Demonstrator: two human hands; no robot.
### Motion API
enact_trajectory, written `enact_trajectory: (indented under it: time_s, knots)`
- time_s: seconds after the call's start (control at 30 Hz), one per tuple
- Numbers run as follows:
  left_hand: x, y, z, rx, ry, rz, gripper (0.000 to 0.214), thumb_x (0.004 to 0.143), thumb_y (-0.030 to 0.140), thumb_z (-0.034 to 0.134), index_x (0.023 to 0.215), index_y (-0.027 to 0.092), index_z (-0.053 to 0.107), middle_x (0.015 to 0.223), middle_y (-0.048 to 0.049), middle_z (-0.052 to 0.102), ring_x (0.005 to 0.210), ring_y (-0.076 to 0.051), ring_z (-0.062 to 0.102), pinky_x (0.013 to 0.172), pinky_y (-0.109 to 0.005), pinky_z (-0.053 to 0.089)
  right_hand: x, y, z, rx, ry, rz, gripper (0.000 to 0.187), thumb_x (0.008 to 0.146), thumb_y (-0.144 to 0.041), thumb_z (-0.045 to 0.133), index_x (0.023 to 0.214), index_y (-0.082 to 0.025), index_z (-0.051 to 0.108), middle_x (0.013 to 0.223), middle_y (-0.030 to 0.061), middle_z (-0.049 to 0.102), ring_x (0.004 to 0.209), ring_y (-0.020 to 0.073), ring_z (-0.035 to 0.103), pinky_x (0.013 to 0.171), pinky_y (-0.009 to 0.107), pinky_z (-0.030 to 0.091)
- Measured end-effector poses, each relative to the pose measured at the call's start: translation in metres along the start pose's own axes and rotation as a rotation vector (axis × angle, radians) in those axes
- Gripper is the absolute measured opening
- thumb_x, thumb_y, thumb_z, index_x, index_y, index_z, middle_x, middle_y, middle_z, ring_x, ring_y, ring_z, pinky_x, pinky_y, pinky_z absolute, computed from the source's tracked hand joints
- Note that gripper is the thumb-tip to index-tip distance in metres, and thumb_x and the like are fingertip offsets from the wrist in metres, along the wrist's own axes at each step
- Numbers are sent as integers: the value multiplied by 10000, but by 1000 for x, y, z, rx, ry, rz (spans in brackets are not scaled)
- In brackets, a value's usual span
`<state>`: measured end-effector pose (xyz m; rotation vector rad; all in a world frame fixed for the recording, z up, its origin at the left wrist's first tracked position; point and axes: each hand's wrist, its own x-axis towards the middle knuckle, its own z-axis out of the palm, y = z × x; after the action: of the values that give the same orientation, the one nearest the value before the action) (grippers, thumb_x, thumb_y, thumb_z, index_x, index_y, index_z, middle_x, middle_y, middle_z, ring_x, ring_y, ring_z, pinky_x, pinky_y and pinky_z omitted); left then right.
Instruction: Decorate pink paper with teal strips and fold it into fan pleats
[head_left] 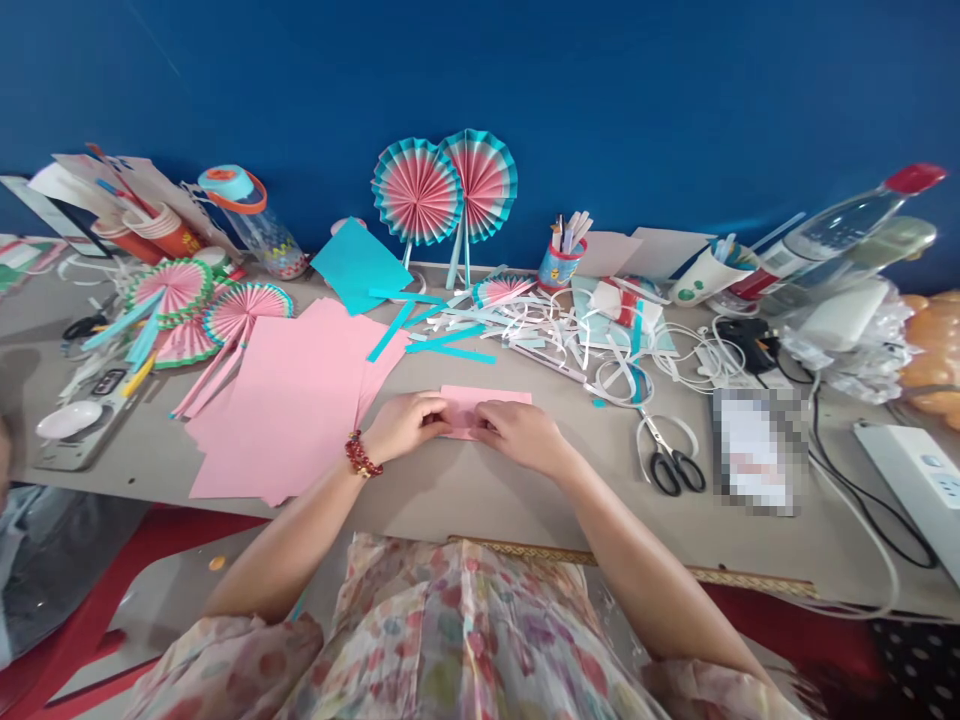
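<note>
A small pink paper piece (480, 402) lies on the grey table (465, 490) right in front of me. My left hand (405, 425), with a red bead bracelet at the wrist, is closed on the paper's near left edge. On the near right edge, my right hand (521, 435) pinches the same paper. The fingers of both hands meet at the middle and hide the near edge of the paper.
A stack of pink sheets (289, 400) lies to the left. Black-handled scissors (667, 458) lie to the right. Teal and white paper strips (510, 325) litter the middle back. Folded paper fans (442, 190) lean on the blue wall; more fans (195, 310) lie far left. Cables and a power strip (911, 480) sit right.
</note>
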<state>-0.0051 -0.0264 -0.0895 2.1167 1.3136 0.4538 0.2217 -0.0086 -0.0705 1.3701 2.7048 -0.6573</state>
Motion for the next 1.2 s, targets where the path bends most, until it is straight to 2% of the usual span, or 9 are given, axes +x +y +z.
enact_trajectory:
  time_s: [0.2,0.7,0.9,1.2]
  knots:
    - [-2,2,1,-4,6,11,148,904,272,608,787,184,627,827,14,633,710,-115,561,629,-221,347,1,1,0,-9,-3,-2,160,963,-344,531,965,-222,636,998,13,707,885,159,623,658,243,340]
    - [-2,1,1,23,11,26,188,907,347,592,831,184,648,830,11,633,684,-113,540,634,-218,358,6,3,1,-20,-21,26,176,932,-366,534,912,-226,639,1015,2,718,867,165,623,613,247,309]
    - [-2,-2,0,43,8,72,183,915,351,587,849,191,645,847,8,641,707,-120,557,644,-222,364,5,3,2,0,3,15,171,925,-357,525,905,-235,643,1016,-1,721,869,162,622,611,245,308]
    - [-2,-3,1,53,-10,85,160,926,330,576,865,194,633,855,16,618,713,-113,566,640,-220,374,7,5,5,-21,-2,10,258,949,-452,515,940,-229,645,1049,18,718,869,171,625,610,246,311]
